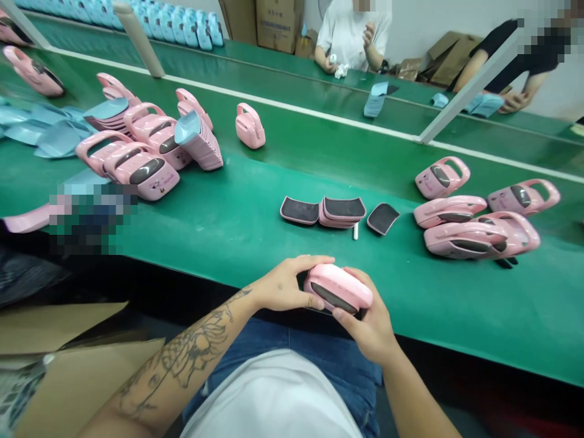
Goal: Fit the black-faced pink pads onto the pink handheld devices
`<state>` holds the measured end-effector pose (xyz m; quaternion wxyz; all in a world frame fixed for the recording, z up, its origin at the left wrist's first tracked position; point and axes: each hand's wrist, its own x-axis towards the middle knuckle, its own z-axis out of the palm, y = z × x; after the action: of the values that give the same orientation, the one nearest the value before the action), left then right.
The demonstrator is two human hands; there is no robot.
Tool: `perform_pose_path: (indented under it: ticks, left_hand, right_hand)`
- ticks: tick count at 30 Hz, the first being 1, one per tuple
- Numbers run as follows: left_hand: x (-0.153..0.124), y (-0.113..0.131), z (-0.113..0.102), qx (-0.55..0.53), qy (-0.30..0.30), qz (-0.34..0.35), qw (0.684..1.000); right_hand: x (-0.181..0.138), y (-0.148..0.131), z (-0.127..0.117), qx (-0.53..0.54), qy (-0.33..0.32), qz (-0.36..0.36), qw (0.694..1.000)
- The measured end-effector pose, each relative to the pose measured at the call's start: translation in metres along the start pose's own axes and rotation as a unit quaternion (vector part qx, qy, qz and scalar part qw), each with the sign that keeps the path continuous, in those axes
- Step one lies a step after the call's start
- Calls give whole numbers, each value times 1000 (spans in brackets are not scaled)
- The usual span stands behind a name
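Between my two hands, at the near edge of the green table, is a pink plastic housing [338, 283] with a dark oval window facing me. My left hand [283, 285] grips its left end, thumb near the window. My right hand [373, 325] wraps round the right end, its thumb on the lower edge. Fingers on the far side are partly hidden. Just beyond lie a small stack of curved pink panels with black faces [343, 210], a similar panel [298, 211] left of it, and a loose dark panel [383, 219] to its right.
Several handled pink housings [481, 239] lie at the right; more [155, 176] are grouped at the left beside stacked pink panels [205, 146] and blue sheets [59, 137]. A pale post [139, 39] rises behind. Two people work across the table. Open cardboard [86, 377] sits lower left.
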<state>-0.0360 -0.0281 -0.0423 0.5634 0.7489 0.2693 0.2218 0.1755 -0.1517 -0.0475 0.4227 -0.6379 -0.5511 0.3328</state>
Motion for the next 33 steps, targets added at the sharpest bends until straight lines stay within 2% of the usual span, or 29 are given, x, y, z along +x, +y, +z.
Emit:
perform_pose_path:
  ticks: [3, 6, 9, 11, 14, 16, 17, 19, 21, 22, 24, 27, 30, 33]
  left_hand:
    - [-5, -6, 7, -8, 24, 15, 1000]
    - [-11, -12, 15, 19, 48, 37, 998]
    - [-15, -12, 21, 55, 100, 78, 990]
    - [-14, -5, 21, 63, 134, 121, 982]
    - [-2, 12, 7, 64, 153, 162, 973]
    - [13, 17, -10, 69, 172, 152, 971]
    - [23, 15, -20, 77, 204, 135, 967]
    - [42, 4, -42, 114, 318, 77, 938]
    - [59, -16, -60, 179, 445, -13, 877]
    - [65, -26, -68, 215, 471, -50, 854]
    - [72, -43, -77, 257, 468, -77, 842]
    - [73, -55, -80, 289, 426, -66, 855]
    - [73, -57, -79, 301, 406, -71, 860]
    - [76, -58, -81, 294, 403, -87, 862]
  right_hand:
    - [1, -6, -1, -15, 3, 7, 1000]
    - [8, -11, -8, -77, -24, -5, 997]
    - [17, -19, -18, -141, -58, -59, 987]
    - [25, -28, -25, -167, -58, -115, 978]
    - [47, -48, -36, -181, -55, -182, 965]
    - [77, -61, -46, -183, -49, -200, 961]
    - [97, -66, -52, -187, -23, -196, 962]
    - [147, -73, -63, -192, 54, -159, 967]
    - [203, -74, -74, -211, 109, -62, 969]
    - [231, -71, -78, -222, 141, -14, 965]
    - [280, -60, -84, -233, 184, 69, 952]
    - [325, -33, -85, -229, 226, 140, 936]
    - [337, -2, -83, -217, 269, 187, 920]
    - [333, 17, -85, -200, 293, 184, 917]
